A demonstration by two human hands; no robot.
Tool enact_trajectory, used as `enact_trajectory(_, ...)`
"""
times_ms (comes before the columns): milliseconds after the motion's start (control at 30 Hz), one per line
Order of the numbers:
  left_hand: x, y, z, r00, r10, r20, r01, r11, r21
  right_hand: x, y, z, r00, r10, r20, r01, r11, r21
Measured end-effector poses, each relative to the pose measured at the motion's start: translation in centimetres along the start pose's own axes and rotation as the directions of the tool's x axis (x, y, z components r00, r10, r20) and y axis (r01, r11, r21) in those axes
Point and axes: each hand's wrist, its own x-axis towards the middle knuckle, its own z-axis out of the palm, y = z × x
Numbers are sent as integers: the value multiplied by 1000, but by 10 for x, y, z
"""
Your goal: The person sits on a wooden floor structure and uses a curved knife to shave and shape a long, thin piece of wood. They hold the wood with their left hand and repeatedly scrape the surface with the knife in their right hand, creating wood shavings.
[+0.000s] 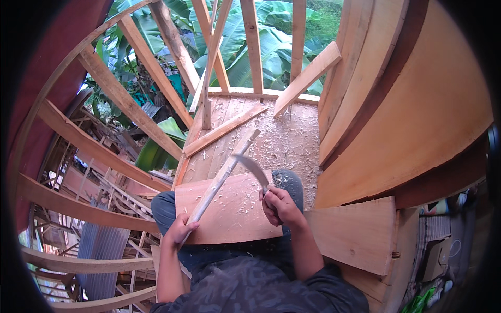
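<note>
My left hand (182, 227) is closed round the lower end of a long pale wooden stick (219, 179), which slants up and away to the right. My right hand (278, 205) grips the handle of a curved knife (254, 169). Its blade reaches up and left, with the tip at the stick's upper part; whether it touches cannot be told. Under both hands a flat wooden board (235, 206) lies across my lap, sprinkled with shavings. Most of the knife's handle is hidden by my fingers.
Shavings cover the plank floor (293, 133) ahead. A loose wooden strip (224, 130) lies there. Wooden slats (130, 101) form an open railing at the left and front, with banana leaves beyond. At the right stand large wooden panels (412, 115) and a plank (355, 232).
</note>
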Motion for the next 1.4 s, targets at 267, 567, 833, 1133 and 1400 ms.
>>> enact_trajectory(267,-5,14,9,1000,-10,7,10,998,65,2,10,-8,990,-19,-139,41,987,155)
enact_trajectory(567,-5,22,13,1000,4,3,-5,995,97,3,7,1,994,46,-102,-50,998,-37)
enact_trajectory(833,-5,11,11,998,68,17,-69,991,118,1,10,-3,988,-24,-151,37,995,88)
enact_trajectory(1133,-5,19,14,997,77,-13,-72,977,200,7,22,14,864,-242,-441,143,958,-247)
enact_trajectory(1400,-4,8,11,995,98,-36,-81,942,325,4,14,9,949,-117,-294,101,992,-69)
